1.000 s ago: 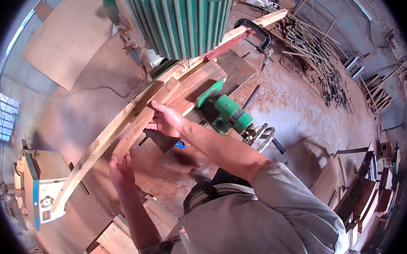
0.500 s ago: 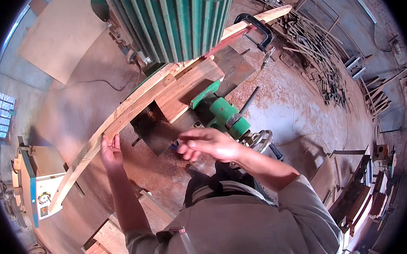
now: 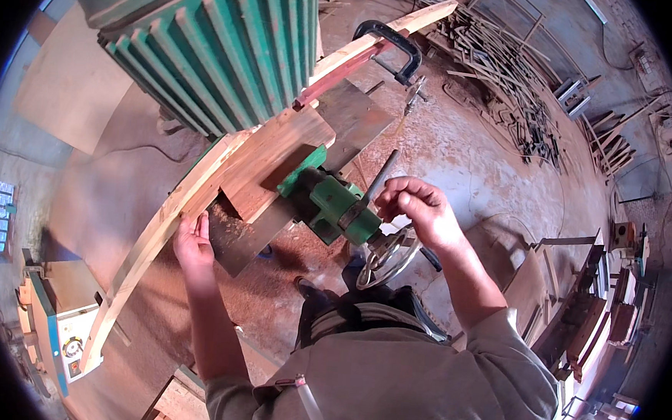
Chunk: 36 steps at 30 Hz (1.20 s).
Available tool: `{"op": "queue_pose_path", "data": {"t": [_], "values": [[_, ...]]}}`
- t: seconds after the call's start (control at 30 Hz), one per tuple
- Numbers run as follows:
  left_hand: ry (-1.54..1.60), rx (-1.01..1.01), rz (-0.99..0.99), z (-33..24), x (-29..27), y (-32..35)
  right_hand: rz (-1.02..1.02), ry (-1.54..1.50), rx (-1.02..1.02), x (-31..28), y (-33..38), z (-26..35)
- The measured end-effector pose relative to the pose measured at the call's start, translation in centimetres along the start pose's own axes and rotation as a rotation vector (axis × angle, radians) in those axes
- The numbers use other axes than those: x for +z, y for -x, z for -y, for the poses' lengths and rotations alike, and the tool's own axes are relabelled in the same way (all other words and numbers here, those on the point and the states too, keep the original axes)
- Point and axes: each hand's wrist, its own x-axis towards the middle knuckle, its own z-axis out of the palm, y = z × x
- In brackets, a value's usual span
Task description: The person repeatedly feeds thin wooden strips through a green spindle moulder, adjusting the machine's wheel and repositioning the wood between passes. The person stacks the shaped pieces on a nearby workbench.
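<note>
A long pale wooden beam (image 3: 137, 255) runs from the lower left, beneath a ribbed green motor housing (image 3: 215, 49), to the upper right. My left hand (image 3: 194, 246) is palm up at the beam's near edge, fingers extended and touching it; no grip around the wood shows. On the near side, a wooden block (image 3: 266, 163) lies between the beam and the green plate of a screw clamp (image 3: 344, 207). My right hand (image 3: 422, 209) is raised beside the clamp's dark lever (image 3: 382, 174), fingers loosely bent and apart, with nothing visible in them. Below it is a metal handwheel (image 3: 389, 263).
A black C-clamp (image 3: 396, 48) grips the beam's far part with a reddish strip. Sawdust covers the floor (image 3: 462, 156). Thin wood offcuts (image 3: 505, 89) are heaped at the far right. A control box (image 3: 74, 340) stands by the beam's left end; stacked boards (image 3: 586, 333) stand right.
My right hand has moved right, from above the dark metal table to beside the clamp lever. My left hand stays at the beam's edge. The whole view has shifted slightly.
</note>
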Motion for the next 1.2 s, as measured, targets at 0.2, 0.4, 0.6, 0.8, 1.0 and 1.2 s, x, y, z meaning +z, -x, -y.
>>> {"op": "queue_pose_path", "data": {"t": [0.2,0.4,0.6,0.8,1.0,1.2], "values": [[-0.077,0.035,-0.139,0.8,1.5,0.2,-0.366,0.000,0.024,-5.5,-1.9,-1.6],[-0.112,0.044,-0.147,1.6,2.5,0.4,-0.550,0.125,0.006,-7.0,-3.6,-4.0],[-0.188,0.056,-0.213,1.9,3.2,0.4,-0.412,-0.379,0.239,-7.2,-7.2,-5.8],[-0.241,0.063,-0.272,1.7,3.1,1.1,-0.102,-0.154,0.038,0.2,-9.7,-0.1],[-0.284,0.144,-0.207,2.6,2.6,1.3,0.693,1.437,-0.061,18.9,-6.2,-2.7],[-0.344,0.238,-0.096,4.4,1.8,0.2,0.520,0.946,-0.260,15.4,-6.4,-1.9]]}}
